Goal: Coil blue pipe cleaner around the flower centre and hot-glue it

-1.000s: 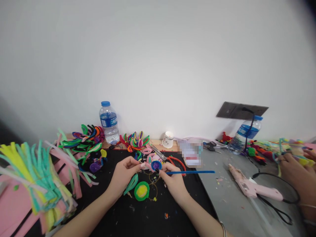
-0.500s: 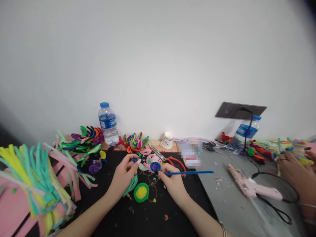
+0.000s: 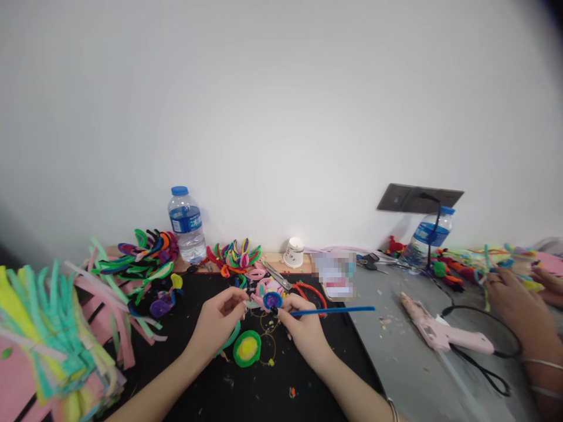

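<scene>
Blue coil point(image 3: 272, 300) is between hands point(image 3: 220, 319) point(image 3: 304, 325), cup lettering point(image 3: 295, 256) illegible.

Purple disc point(image 3: 272, 301), blue-rimmed; blue fuzzy stick point(image 3: 338, 310), straight, nearly level

Work area type: craft workshop. The counter point(image 3: 404, 375) carries bundled fuzzy stems point(image 3: 57, 328), a pink glue gun point(image 3: 446, 333), scissors point(image 3: 278, 276) and scattered trimmings point(image 3: 292, 392); a co-worker's hand point(image 3: 510, 298) is at right.
</scene>
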